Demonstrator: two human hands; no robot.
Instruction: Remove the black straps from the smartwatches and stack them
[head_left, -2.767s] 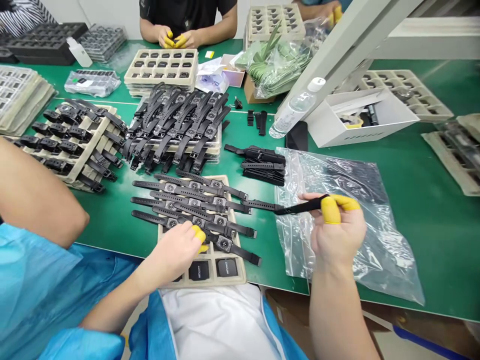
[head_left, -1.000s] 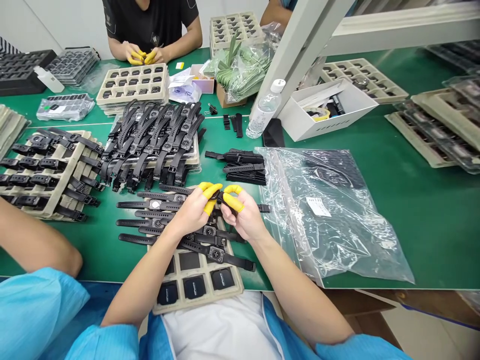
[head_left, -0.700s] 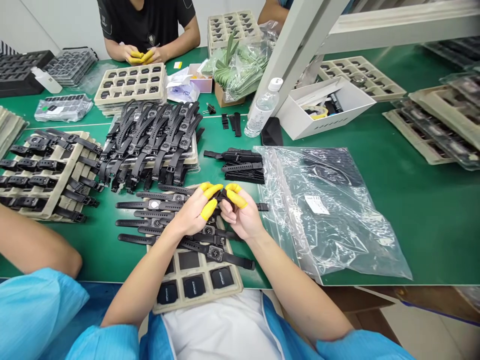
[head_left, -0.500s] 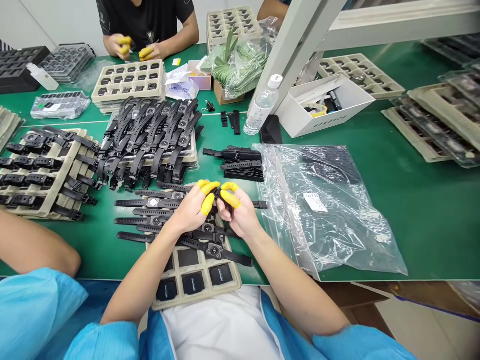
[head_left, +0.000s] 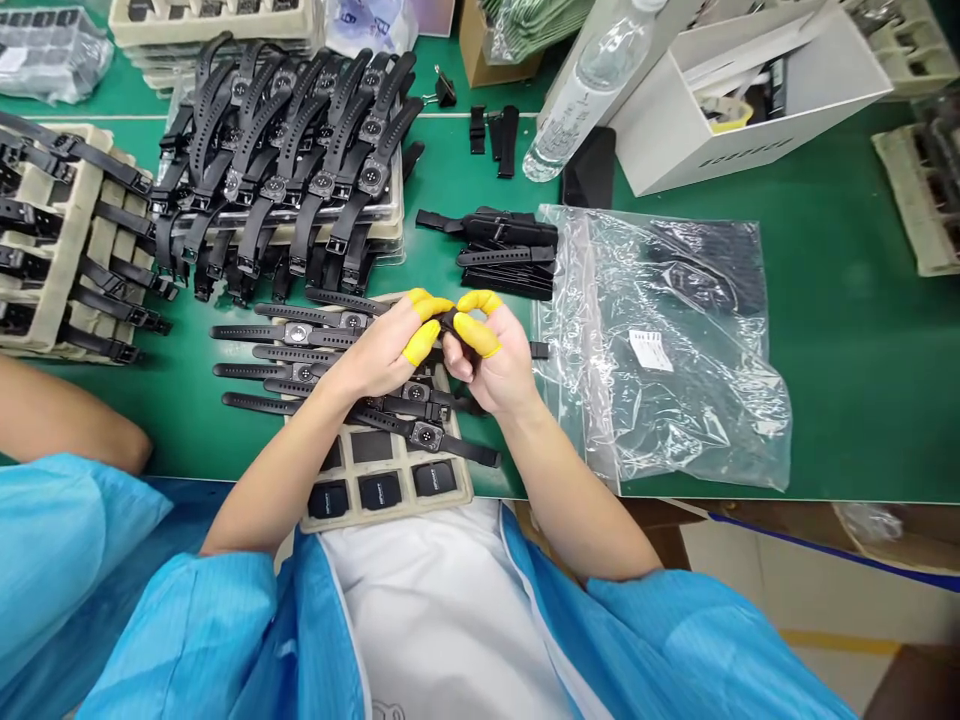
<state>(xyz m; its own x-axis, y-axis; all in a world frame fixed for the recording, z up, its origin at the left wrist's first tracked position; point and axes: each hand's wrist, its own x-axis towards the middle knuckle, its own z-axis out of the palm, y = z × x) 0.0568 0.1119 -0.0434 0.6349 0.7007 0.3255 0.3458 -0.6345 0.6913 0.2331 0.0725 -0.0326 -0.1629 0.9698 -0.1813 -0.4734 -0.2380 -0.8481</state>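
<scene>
My left hand (head_left: 386, 348) and my right hand (head_left: 501, 362) meet above a beige tray (head_left: 386, 518), with yellow finger cots on several fingers. Between the fingertips of both hands is a small black piece that looks like part of a watch strap (head_left: 448, 320); the fingers cover most of it. Under my hands, black smartwatches (head_left: 426, 434) lie face down across the tray, their straps stretched out sideways. Black square watch faces (head_left: 379, 490) sit in the tray's front compartments. Just beyond my right hand is a pile of loose black straps (head_left: 506, 255).
Stacked trays of strapped watches (head_left: 300, 185) stand at the back left, with another watch-laden tray (head_left: 75, 235) farther left. A clear plastic bag (head_left: 675, 400) lies on the right. Behind it are a water bottle (head_left: 592, 95) and a white box (head_left: 750, 150). A neighbour's arm (head_left: 67, 415) rests at left.
The view has tilted downward and come closer, so the person across the table is out of frame. Both hands stay together on the black piece, with little change in grip.
</scene>
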